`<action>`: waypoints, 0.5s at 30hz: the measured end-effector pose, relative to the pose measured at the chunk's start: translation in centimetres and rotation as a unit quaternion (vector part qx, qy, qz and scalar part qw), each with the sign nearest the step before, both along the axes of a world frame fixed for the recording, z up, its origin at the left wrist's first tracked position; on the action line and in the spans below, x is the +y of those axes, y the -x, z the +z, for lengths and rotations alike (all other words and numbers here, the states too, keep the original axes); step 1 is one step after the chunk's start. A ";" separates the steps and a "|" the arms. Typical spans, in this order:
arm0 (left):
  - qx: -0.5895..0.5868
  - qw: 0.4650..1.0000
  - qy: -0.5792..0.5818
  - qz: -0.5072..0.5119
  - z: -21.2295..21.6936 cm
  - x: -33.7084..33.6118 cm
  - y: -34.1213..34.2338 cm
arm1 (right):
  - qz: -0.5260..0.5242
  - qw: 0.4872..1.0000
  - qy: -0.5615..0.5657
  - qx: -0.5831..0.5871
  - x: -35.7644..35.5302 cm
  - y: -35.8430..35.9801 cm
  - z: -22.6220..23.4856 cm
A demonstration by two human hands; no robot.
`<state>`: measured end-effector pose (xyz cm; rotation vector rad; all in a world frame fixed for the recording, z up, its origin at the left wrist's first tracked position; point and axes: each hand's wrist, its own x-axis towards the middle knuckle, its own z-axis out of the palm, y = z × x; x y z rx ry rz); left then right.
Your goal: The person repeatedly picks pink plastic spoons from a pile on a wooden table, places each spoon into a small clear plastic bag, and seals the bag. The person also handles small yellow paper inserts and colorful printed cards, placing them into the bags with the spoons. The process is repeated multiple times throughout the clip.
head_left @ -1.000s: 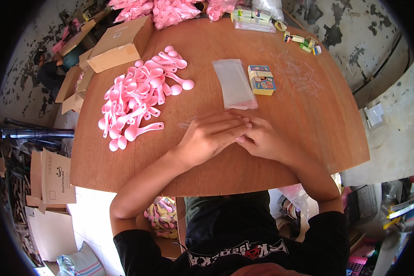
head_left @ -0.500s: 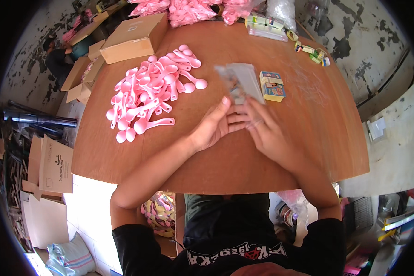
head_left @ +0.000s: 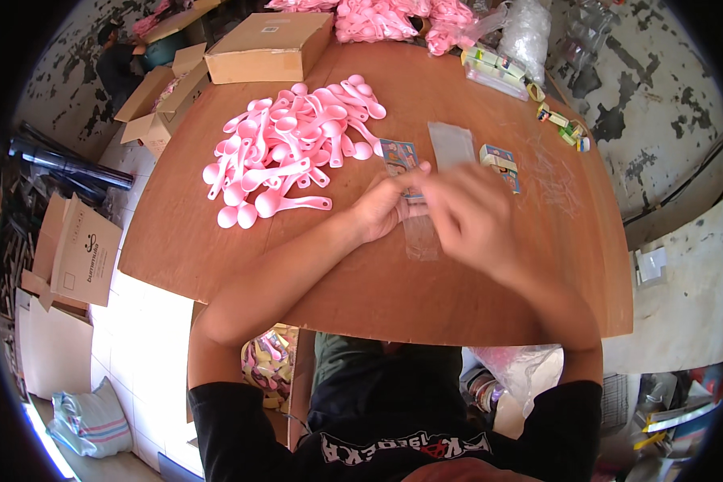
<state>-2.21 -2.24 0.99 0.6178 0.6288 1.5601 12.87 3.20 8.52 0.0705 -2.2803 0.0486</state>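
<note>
My left hand [head_left: 380, 207] grips a small colourful printed box [head_left: 398, 153] at its fingertips, just right of the heap of pink plastic spoons [head_left: 289, 145]. My right hand [head_left: 470, 218] is blurred by motion and pinches a clear plastic sleeve [head_left: 420, 238] that hangs between both hands over the wooden table [head_left: 474, 305]. A flat stack of clear sleeves [head_left: 451, 143] lies just beyond my hands. Two more small boxes [head_left: 501, 161] sit to its right.
A closed cardboard box [head_left: 265, 46] stands at the far left of the table. Bags of pink spoons [head_left: 386, 18] and more small boxes [head_left: 494, 68] line the far edge. Open cartons [head_left: 157, 104] and flattened cardboard [head_left: 80, 249] lie on the floor at left.
Both hands have moved away from me toward the sleeves and boxes. The left hand has picked up a small printed box, and a clear sleeve is now held between the hands.
</note>
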 end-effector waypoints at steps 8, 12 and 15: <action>0.083 0.995 0.055 -0.007 -0.7 0.4 -0.2 | -0.106 0.964 0.167 -0.179 8.1 16.5 -1.9; 0.094 0.995 0.038 -0.007 -0.4 0.1 -0.3 | -0.151 0.951 0.105 -0.248 7.7 19.2 -3.6; 0.082 0.996 0.034 -0.001 -0.5 0.0 -0.2 | -0.175 0.943 0.113 -0.258 8.5 20.1 -3.4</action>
